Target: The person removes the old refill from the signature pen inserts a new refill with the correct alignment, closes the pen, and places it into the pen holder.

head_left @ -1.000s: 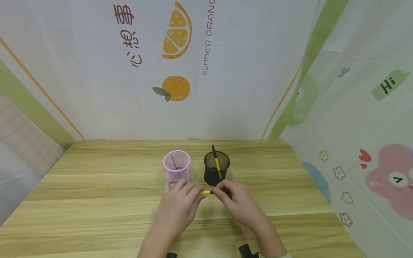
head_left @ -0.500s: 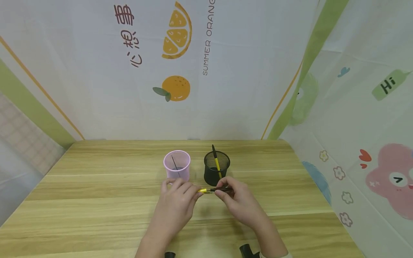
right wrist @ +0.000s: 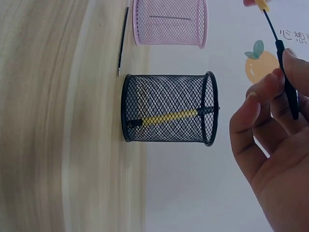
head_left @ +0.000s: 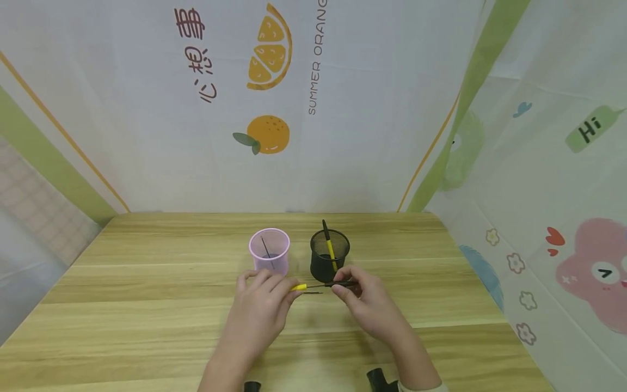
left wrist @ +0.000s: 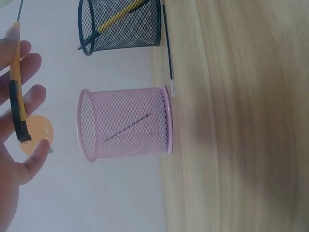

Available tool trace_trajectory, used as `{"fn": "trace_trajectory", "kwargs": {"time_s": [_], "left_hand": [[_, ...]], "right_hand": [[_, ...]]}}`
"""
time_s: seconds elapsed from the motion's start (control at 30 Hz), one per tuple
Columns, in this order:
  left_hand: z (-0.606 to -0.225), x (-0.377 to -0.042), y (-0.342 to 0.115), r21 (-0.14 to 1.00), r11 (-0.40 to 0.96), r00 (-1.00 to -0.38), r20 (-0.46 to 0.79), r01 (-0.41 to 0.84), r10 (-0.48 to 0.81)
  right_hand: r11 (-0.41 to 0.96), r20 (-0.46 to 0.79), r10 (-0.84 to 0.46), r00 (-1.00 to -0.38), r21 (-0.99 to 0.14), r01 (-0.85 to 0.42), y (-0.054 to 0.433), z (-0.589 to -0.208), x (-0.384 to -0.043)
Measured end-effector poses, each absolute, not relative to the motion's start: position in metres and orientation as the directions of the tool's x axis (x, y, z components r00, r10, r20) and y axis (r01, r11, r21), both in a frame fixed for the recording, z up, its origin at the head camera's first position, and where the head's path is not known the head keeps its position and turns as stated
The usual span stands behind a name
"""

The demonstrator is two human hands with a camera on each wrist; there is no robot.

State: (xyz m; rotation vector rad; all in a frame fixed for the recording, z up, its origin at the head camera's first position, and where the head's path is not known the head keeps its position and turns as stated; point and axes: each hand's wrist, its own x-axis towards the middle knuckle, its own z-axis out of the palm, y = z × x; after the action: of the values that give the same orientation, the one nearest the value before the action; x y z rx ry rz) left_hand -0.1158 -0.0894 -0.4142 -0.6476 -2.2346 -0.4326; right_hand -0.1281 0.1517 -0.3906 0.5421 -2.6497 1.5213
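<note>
My left hand [head_left: 259, 307] pinches the yellow barrel [left wrist: 15, 67] of a pen, its black clip end lying over the palm in the left wrist view. My right hand [head_left: 367, 305] holds the pen's black front section [right wrist: 288, 84] between thumb and fingers. A thin dark refill [right wrist: 270, 25] spans the gap between these two parts. Below the hands a second refill [left wrist: 168, 48] lies on the table in front of the cups. Behind my left hand stands a pink mesh cup [left wrist: 128, 99] with a thin dark refill [left wrist: 126, 128] leaning inside.
A black mesh cup [right wrist: 169, 89] stands right of the pink one, holding a yellow and black pen [right wrist: 170, 117]. Black objects [head_left: 381, 381] show at the near side by the wrists. A printed white cloth [head_left: 352, 136] hangs behind the wooden table [head_left: 147, 305].
The hands have drawn apart, and the yellow barrel has moved left from the black section. The refill between them has come into view. The cups have not moved.
</note>
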Motion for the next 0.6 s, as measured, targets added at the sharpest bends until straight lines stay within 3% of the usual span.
{"fn": "trace_trajectory", "kwargs": {"time_s": [0.23,0.6], "left_hand": [[-0.411,-0.114,-0.094,0.128,0.814,-0.604,0.736,0.566,0.304],[-0.409,-0.114,-0.104,0.153,0.784,-0.569,0.770,0.602,0.287]], "right_hand": [[0.463,0.193,-0.236,-0.953,-0.839,-0.284,0.154,-0.388,-0.129],[0.449,0.171,-0.222,-0.960,-0.856,-0.256,0.158,-0.384,-0.128]]}}
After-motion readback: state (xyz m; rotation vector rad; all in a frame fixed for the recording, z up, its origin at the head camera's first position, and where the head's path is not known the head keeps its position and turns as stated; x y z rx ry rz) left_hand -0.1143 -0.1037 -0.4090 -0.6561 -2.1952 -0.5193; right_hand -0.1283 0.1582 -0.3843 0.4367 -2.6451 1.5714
